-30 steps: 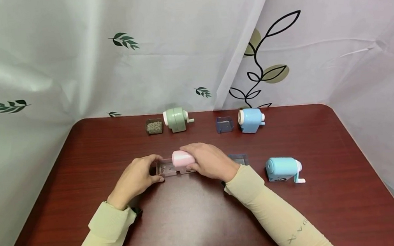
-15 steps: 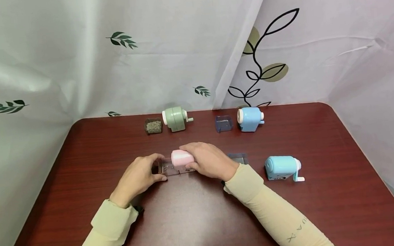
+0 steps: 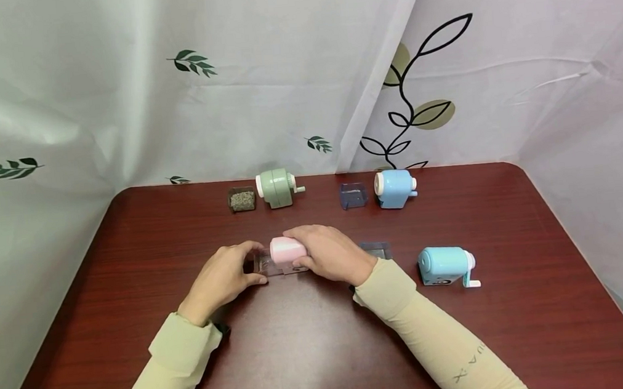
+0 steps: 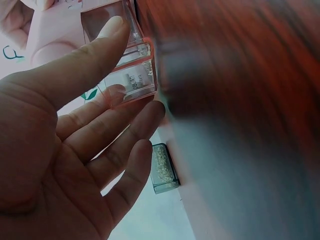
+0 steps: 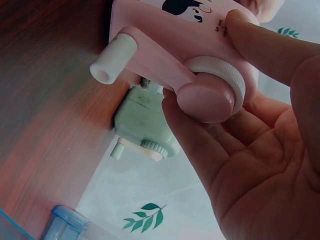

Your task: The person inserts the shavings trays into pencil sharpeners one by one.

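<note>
My right hand (image 3: pixel 330 251) grips a pink pencil sharpener (image 3: pixel 287 249) by its crank end, thumb on one side and fingers on the other. Its pink crank (image 5: pixel 160 62) with a white knob shows in the right wrist view. To its left, my left hand (image 3: pixel 220 281) holds a clear pinkish shavings tray (image 3: pixel 269 266) between thumb and fingers. In the left wrist view the tray (image 4: pixel 136 82) is partly inside the sharpener's body, its outer end sticking out. Some pale shavings show in it. My right hand hides the sharpener's crank in the head view.
At the back stand a green sharpener (image 3: pixel 276 188) beside a tray of shavings (image 3: pixel 242 200), and a blue sharpener (image 3: pixel 394 188) beside a dark blue clear tray (image 3: pixel 353 196). A turquoise sharpener (image 3: pixel 444 264) stands at right; another clear tray (image 3: pixel 376 250) lies behind my right wrist.
My left hand has moved a little to the right, sliding the clear tray further into the pink sharpener. The right hand and the sharpener have stayed nearly still.
</note>
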Tool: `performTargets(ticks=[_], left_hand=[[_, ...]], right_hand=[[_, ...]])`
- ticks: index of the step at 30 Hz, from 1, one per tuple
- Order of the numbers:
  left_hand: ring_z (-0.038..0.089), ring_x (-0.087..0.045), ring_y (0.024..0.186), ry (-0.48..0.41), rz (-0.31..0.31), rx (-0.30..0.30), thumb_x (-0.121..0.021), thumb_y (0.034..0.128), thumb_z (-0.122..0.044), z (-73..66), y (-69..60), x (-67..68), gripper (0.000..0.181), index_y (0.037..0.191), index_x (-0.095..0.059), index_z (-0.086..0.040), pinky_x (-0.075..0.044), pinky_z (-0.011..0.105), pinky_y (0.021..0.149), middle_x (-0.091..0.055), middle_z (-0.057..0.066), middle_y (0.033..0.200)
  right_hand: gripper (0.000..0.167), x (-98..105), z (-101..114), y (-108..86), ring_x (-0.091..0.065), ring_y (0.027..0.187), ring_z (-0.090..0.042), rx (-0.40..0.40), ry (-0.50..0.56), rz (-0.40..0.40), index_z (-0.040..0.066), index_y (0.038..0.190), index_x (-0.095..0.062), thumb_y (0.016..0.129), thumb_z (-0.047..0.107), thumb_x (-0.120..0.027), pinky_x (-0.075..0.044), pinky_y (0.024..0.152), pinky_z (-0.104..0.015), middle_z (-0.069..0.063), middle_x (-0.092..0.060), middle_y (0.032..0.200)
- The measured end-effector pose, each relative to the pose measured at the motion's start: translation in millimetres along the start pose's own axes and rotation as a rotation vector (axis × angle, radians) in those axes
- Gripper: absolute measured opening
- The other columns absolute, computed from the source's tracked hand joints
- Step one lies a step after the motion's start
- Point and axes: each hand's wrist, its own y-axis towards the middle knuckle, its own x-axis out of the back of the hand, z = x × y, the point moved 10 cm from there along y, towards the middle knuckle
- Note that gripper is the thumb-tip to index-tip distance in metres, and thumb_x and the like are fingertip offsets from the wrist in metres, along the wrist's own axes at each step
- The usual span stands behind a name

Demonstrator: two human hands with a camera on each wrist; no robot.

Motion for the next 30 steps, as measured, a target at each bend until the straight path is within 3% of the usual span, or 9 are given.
performTargets(ticks=[30], left_hand=[[0.022,-0.068,0.087,-0.018,0.010,0.011,-0.093,0.0708,-0.025,-14.6,10.1,-8.7,0.059,0.118,-0.068,-0.001,-0.055,0.042,0.078,-0.073,0.010,0.104]], right_hand=[[0.051,0,1,-0.9,-0.062,0.118,-0.023,0.014,-0.020,-0.016,0.003,0.136,-0.059,0.093,0.025,-0.074,-0.049,0.098,-0.041,-0.011,-0.065,0.130]])
